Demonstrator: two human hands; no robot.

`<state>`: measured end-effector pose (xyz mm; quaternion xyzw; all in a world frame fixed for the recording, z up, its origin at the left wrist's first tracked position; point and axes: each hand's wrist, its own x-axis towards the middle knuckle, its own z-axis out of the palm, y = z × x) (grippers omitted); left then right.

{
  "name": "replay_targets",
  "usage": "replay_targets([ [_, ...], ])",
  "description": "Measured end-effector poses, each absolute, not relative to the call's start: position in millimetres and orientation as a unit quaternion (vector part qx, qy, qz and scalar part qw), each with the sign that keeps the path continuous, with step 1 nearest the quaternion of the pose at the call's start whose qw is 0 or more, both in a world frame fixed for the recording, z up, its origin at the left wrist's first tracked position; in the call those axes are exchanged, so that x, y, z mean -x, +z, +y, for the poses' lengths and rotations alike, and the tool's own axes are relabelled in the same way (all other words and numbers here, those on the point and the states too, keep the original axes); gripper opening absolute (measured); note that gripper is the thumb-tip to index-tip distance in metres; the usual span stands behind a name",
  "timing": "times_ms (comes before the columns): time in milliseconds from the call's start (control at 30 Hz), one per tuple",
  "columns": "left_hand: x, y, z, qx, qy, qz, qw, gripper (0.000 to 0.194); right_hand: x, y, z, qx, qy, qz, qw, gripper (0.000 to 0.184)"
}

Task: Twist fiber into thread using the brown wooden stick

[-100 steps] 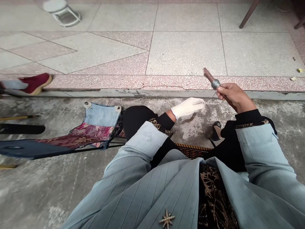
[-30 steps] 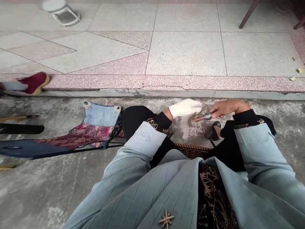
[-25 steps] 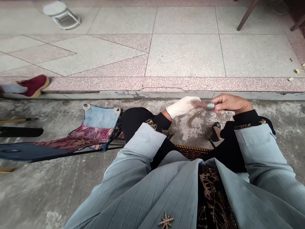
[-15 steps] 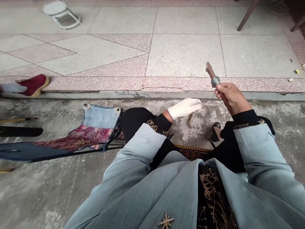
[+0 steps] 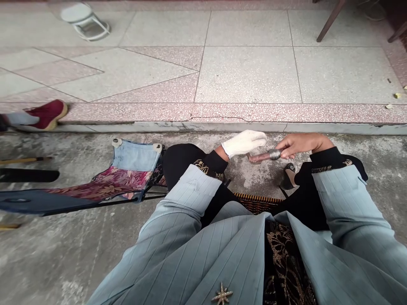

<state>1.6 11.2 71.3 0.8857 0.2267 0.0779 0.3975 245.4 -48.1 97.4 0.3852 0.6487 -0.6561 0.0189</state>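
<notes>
My left hand (image 5: 244, 143), in a white knit glove, is closed in front of my knees. What its fingers hold is hidden. My bare right hand (image 5: 300, 143) is wrapped round one end of a brown wooden stick (image 5: 259, 158). A coil of grey wire (image 5: 274, 154) is wound about the stick, right by my right fingertips. Held almost level, the stick points left, with its free end just below the gloved fingers. Whether glove and stick touch, I cannot tell.
A raised tiled step (image 5: 241, 112) runs across in front of me. To my left stands a folding fabric chair (image 5: 124, 169). A person's red shoe (image 5: 47, 114) rests near the step's edge, and a white stool (image 5: 84, 21) stands farther back. Woven seat edging (image 5: 257, 202) shows between my legs.
My right hand has swung the wire-wound stick down and left, from pointing up to nearly level beside the glove. The curved brown piece below my left hand no longer shows clearly.
</notes>
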Motion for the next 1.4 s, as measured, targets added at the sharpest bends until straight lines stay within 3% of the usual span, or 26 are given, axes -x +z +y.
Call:
replay_targets([
  [133,-1,71,10,-0.834,0.127,0.254,0.474,0.034,-253,106,-54,-0.455,-0.614,0.555,-0.329,0.039],
  [233,-3,70,6,-0.838,0.101,0.233,0.483,0.033,-256,96,-47,-0.52,-0.539,0.481,-0.456,0.038],
  [333,-6,71,3,-0.857,0.08,0.217,0.46,0.031,-255,81,-38,-0.629,-0.478,0.481,-0.381,0.032],
  [433,-8,72,0,-0.873,0.053,0.205,0.44,0.031,-249,74,-33,-0.713,-0.385,0.551,-0.2,0.025],
  [533,-9,71,-1,-0.888,0.031,0.195,0.415,0.032,-244,74,-33,-0.705,-0.314,0.635,-0.04,0.023],
  [633,-8,69,1,-0.892,0.032,0.199,0.403,0.031,-244,75,-35,-0.629,-0.386,0.668,0.095,0.023],
  [700,-6,69,4,-0.891,0.038,0.2,0.405,0.03,-247,77,-37,-0.548,-0.481,0.67,0.139,0.027],
  [833,-3,70,8,-0.856,0.08,0.213,0.465,0.03,-251,92,-45,-0.401,-0.631,0.66,0.077,0.035],
  [900,-4,69,8,-0.806,0.103,0.226,0.537,0.031,-252,100,-50,-0.392,-0.662,0.637,-0.04,0.038],
  [1000,-7,64,4,-0.719,0.126,0.246,0.638,0.03,-253,107,-54,-0.451,-0.626,0.57,-0.282,0.039],
  [1100,-11,58,0,-0.707,0.119,0.26,0.647,0.026,-254,105,-49,-0.514,-0.55,0.497,-0.431,0.043],
  [1267,-11,67,-1,-0.803,0.094,0.223,0.544,0.029,-253,86,-37,-0.605,-0.487,0.45,-0.441,0.043],
  [1333,-10,72,-1,-0.839,0.083,0.186,0.505,0.029,-252,78,-35,-0.642,-0.464,0.467,-0.392,0.041],
  [1400,-11,73,-1,-0.859,0.065,0.165,0.48,0.03,-251,75,-33,-0.697,-0.414,0.508,-0.291,0.035],
])
